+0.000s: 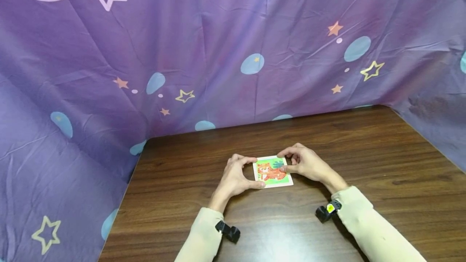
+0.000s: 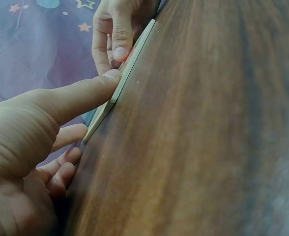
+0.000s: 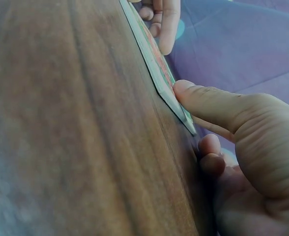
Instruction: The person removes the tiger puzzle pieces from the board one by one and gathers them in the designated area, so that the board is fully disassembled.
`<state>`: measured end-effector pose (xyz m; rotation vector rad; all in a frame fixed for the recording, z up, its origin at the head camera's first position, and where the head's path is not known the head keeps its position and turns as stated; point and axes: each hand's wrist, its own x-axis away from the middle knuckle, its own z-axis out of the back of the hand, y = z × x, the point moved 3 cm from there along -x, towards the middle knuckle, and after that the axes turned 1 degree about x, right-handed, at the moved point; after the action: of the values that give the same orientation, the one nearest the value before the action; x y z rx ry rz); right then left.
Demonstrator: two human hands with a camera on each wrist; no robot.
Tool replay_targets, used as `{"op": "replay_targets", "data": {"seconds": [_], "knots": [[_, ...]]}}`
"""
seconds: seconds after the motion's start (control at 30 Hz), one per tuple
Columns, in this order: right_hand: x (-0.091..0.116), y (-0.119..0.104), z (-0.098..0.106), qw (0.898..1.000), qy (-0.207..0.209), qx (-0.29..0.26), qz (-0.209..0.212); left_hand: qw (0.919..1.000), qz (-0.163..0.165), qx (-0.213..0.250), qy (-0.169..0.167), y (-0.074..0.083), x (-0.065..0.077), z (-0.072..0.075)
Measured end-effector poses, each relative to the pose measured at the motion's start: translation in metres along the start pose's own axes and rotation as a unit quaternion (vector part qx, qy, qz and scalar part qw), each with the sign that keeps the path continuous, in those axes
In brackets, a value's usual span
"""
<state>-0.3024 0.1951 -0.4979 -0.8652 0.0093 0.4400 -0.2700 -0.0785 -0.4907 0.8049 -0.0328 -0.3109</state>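
A square tiger picture board (image 1: 270, 176) with a green background and white border lies flat on the wooden table. Around its left side, my left hand (image 1: 234, 176) grips it, the thumb on the near edge and the index finger at the far left corner. My right hand (image 1: 309, 164) holds the right part, thumb on the picture's face and index finger at the far edge. Seen edge-on in the left wrist view, the board (image 2: 130, 73) has a thin pale side. In the right wrist view, my right thumb (image 3: 203, 101) touches its top near a corner.
The dark wooden tabletop (image 1: 174, 197) extends on all sides of the board. Behind it and at both sides hangs a purple cloth (image 1: 218, 31) printed with stars and blue ovals. A black wrist camera (image 1: 228, 231) sits on the left sleeve, another (image 1: 324, 212) on the right.
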Motion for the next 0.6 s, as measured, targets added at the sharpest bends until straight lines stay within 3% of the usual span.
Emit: {"op": "replay_targets", "data": {"seconds": [0.6], "knots": [[-0.0049,-0.0068,0.0010,0.999,-0.022,-0.024,0.003,1.0000,0.007,-0.001,0.001,0.0011,-0.0004,0.0007]]}}
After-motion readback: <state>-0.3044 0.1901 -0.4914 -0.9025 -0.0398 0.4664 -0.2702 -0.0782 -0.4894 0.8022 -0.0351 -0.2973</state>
